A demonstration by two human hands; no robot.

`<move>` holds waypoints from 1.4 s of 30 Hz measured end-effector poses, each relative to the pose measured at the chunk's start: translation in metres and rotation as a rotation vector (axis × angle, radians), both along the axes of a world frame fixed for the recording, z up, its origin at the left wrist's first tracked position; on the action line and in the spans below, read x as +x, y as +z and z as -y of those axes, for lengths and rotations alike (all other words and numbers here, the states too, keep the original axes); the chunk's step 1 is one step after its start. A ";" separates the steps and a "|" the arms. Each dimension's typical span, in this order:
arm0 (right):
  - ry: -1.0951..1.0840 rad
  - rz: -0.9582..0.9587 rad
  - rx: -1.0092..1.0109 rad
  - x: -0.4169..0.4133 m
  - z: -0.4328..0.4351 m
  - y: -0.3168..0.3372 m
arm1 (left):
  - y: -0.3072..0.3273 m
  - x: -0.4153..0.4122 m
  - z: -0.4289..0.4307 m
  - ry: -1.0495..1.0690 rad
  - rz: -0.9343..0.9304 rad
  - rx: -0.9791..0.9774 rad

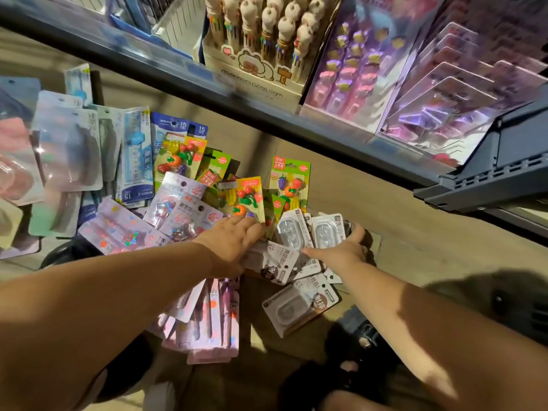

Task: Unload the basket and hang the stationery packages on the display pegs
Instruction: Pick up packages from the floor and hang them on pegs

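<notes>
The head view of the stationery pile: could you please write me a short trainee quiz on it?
1. True or false: the left hand rests on a yellow-backed card of fruit-shaped erasers.
2. Which packs does the right hand reach over?
A. white-and-grey cards with clear plastic blisters
B. blue ruler packs
C. pink pen cards
3. Fill in: the cream cardboard box of multicolour pens stands on the ____ above the pile.

Key: 1 true; 2 A; 3 shelf
</notes>
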State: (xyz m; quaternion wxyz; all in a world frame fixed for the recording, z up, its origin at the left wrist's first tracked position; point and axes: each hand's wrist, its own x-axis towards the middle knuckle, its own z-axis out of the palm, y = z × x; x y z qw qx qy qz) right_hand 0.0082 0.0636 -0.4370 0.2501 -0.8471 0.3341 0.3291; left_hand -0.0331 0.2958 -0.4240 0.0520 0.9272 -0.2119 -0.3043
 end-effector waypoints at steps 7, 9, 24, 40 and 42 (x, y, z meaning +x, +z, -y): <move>0.026 -0.026 -0.011 0.004 0.006 0.000 | 0.008 0.014 0.000 0.308 -0.114 -0.141; 0.036 -0.034 0.016 0.005 0.004 -0.002 | 0.006 0.014 0.001 0.362 -0.128 -0.163; 0.019 0.066 0.259 0.015 0.013 0.008 | 0.002 0.014 -0.005 1.145 -0.325 -0.720; -0.145 0.016 0.744 0.060 0.045 0.066 | 0.017 0.027 0.013 1.443 -0.493 -1.136; -0.157 0.021 0.832 0.064 0.038 0.071 | 0.024 0.031 0.017 1.502 -0.488 -1.182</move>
